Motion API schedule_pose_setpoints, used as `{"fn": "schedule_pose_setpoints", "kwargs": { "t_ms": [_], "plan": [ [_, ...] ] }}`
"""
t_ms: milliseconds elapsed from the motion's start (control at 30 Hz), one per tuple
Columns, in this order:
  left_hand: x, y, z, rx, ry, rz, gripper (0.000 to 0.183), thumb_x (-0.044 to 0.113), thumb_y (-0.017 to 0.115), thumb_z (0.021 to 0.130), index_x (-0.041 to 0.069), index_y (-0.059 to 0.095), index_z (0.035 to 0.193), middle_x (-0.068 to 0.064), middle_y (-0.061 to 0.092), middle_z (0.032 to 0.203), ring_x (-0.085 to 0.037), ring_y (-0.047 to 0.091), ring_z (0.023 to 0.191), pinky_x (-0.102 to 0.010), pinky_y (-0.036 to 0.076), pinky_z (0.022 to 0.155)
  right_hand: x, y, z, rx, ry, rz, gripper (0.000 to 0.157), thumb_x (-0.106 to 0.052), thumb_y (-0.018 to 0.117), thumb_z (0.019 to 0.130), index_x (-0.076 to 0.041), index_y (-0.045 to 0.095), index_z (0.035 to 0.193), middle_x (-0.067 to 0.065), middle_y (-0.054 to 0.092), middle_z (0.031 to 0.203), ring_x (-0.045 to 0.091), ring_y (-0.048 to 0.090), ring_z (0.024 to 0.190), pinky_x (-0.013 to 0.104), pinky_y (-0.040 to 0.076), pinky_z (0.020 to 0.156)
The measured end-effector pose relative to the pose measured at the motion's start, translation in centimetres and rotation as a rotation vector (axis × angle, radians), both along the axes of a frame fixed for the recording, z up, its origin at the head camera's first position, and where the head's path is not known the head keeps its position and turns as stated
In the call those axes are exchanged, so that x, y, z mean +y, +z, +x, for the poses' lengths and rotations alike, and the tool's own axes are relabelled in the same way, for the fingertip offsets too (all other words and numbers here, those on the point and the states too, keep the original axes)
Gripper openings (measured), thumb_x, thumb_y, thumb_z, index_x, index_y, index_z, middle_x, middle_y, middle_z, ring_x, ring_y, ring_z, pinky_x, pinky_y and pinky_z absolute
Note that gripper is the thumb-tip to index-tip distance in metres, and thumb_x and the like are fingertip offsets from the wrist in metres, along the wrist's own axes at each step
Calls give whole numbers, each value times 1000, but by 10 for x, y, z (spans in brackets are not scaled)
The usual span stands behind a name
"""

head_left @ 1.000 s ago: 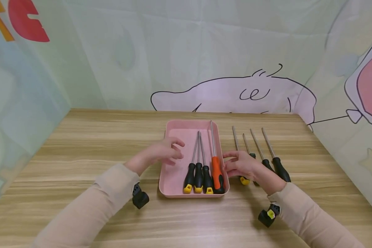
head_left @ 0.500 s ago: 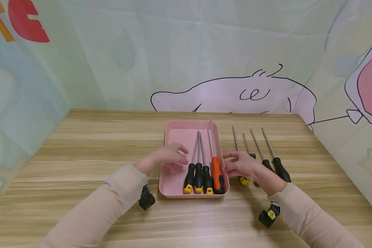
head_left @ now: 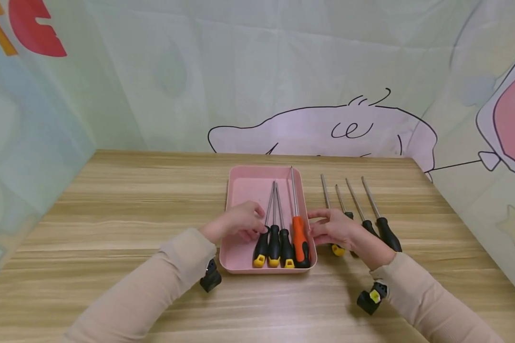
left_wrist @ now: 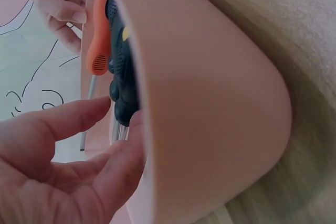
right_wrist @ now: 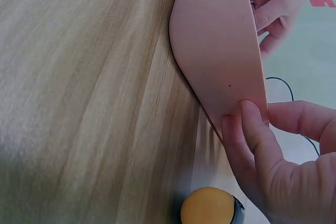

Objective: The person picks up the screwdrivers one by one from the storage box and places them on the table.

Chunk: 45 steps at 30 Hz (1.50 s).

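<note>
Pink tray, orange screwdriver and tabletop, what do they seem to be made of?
Pink tray: probably plastic, satin finish; it's thin-walled, smooth and evenly coloured.

Orange screwdriver handle: likely moulded plastic, with smooth, solid colour. Its shaft looks metal, grey and shiny.

Tabletop: streaky wood grain, soft sheen; solid wood or printed laminate, I can't tell.

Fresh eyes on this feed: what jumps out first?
The pink tray at centre, its one orange-handled screwdriver bright beside three black screwdrivers. The left hand is by their handles; the right hand touches the tray's right wall. Right of the tray, four more screwdrivers lie on the table.
</note>
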<state>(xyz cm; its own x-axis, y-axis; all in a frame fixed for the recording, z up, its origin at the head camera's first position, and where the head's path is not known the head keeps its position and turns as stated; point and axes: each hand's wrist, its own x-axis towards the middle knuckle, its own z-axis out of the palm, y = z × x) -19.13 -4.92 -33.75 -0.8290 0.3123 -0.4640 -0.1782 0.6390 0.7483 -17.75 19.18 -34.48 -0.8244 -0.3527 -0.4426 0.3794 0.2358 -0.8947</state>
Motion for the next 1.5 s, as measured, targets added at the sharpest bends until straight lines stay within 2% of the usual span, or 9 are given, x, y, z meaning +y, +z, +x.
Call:
{"fn": "schedule_pose_setpoints", "kwargs": {
  "t_ms": [167, 433, 800, 1067, 1333, 1500],
  "plan": [
    [2, -3, 1, 9, -4, 2, 35, 4, 65, 85, -3, 50, 115, -12, 59, 82, -17, 58, 61, -28, 54, 57, 0, 0, 0, -3, -7, 3, 59, 11, 54, 84, 11, 29, 137, 18, 58, 103, 18, 62, 79, 35, 54, 75],
    [6, -3, 3, 3, 22, -23, 35, 4, 68, 82, 1, 49, 112, -11, 56, 86, -17, 55, 60, -27, 53, 56, 0, 0, 0, -6, -11, -1, 59, 11, 54, 84, 11, 30, 137, 17, 58, 101, 17, 62, 79, 35, 54, 75],
    [8, -6, 4, 30, 11, -40, 22, 5, 67, 82, 2, 48, 92, -8, 49, 74, -18, 53, 59, -28, 54, 55, 0, 1, 1, -13, -6, -16, 59, 11, 53, 84, 12, 28, 138, 16, 59, 99, 17, 62, 78, 34, 54, 75],
    [8, -7, 3, 4, 8, -50, 15, 5, 64, 84, 0, 50, 85, -9, 51, 74, -17, 54, 60, -27, 54, 55, -1, 2, 2, -8, 2, -9, 59, 11, 53, 85, 11, 28, 138, 16, 61, 99, 18, 63, 80, 36, 54, 76],
    [1, -7, 0, -47, 16, -29, 18, 9, 64, 84, 0, 51, 92, -12, 56, 84, -20, 59, 66, -26, 54, 58, 0, 1, 2, -3, 4, 0, 60, 11, 54, 84, 11, 28, 138, 18, 62, 102, 20, 63, 83, 37, 53, 78],
    [-4, -6, -2, -71, 14, 19, 19, 8, 63, 83, -3, 52, 95, -13, 56, 87, -20, 58, 69, -27, 54, 60, 0, 1, 1, -6, 9, -8, 60, 11, 53, 84, 11, 27, 138, 17, 61, 100, 19, 63, 81, 36, 54, 77]
  ]
}}
